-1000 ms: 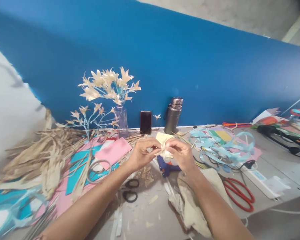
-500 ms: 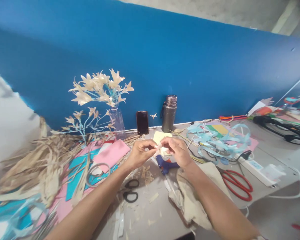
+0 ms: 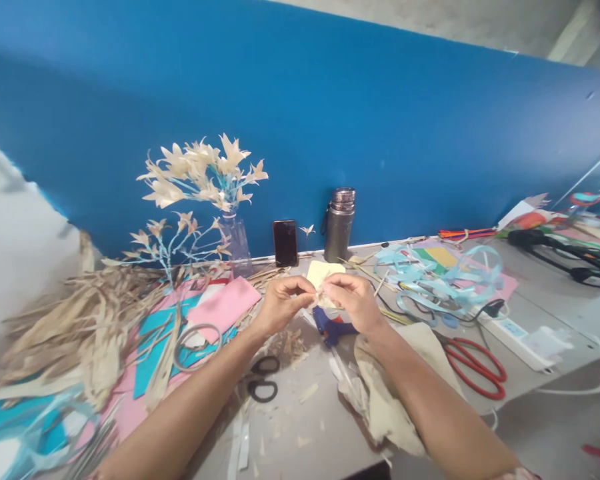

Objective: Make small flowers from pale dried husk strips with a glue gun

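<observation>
Between the fingertips of both my hands is a small cream husk flower [image 3: 323, 300], mostly hidden by the fingers. My left hand [image 3: 286, 303] pinches it from the left side. From the right, my right hand [image 3: 354, 301] pinches it, the two hands nearly touching. Just beneath them a blue glue gun [image 3: 330, 327] lies on the table, and a pale yellow paper pad [image 3: 325, 270] is right behind. Black-handled scissors [image 3: 264, 380] rest below my left hand among husk scraps. A folded beige cloth [image 3: 395, 400] lies under my right forearm.
Cream husk flowers stand in a clear vase [image 3: 235, 247], with a phone [image 3: 285, 243] and a metal flask [image 3: 339, 225] along the blue wall. Dried husks [image 3: 75, 327] pile at left. Light-blue ribbon [image 3: 430, 277], red-handled scissors [image 3: 475, 367] and a power strip [image 3: 513, 337] are at right.
The flower's open petals, facing me before, are now turned and mostly covered by my fingers. Both hands stay in nearly the same place, still pinching.
</observation>
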Demonstrator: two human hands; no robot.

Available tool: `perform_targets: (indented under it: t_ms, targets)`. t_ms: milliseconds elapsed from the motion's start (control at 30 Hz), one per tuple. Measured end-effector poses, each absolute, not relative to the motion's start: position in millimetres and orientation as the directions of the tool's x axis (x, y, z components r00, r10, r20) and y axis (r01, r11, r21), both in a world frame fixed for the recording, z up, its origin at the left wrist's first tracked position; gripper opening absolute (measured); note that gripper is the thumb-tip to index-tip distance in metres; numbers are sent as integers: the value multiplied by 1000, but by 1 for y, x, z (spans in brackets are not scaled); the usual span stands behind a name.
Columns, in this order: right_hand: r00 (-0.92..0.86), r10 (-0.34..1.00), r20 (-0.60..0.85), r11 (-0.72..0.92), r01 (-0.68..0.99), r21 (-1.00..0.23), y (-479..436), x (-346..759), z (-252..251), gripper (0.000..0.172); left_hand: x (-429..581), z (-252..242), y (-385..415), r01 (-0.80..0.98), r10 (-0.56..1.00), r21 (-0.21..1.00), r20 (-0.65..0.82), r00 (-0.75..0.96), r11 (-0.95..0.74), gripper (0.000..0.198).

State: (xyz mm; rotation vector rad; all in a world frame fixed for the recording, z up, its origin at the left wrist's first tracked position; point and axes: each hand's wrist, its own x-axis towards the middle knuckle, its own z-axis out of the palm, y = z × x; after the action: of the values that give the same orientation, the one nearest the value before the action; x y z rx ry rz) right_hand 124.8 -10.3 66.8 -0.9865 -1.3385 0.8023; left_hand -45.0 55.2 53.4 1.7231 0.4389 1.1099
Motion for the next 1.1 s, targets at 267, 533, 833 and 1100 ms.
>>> perform_targets:
  t_ms: [267, 533, 833, 1100]
  targets:
    - [116, 914, 390, 371, 153, -916, -11, 123, 66, 27, -43, 48, 52, -232, 761, 909, 417, 496, -347, 18]
    - [128, 913, 387, 364, 174, -915, -11, 124, 66, 24, -45, 52, 54, -159, 764, 917, 393, 512, -365, 20]
    - [119, 936, 331, 319, 115, -941, -12, 123, 67, 23, -45, 48, 57, -190, 785, 941, 338, 519, -279, 21]
    - [87, 971, 222, 230, -99, -968, -11, 119, 68, 23, -44, 58, 51, -236, 784, 963, 244, 571, -128, 22]
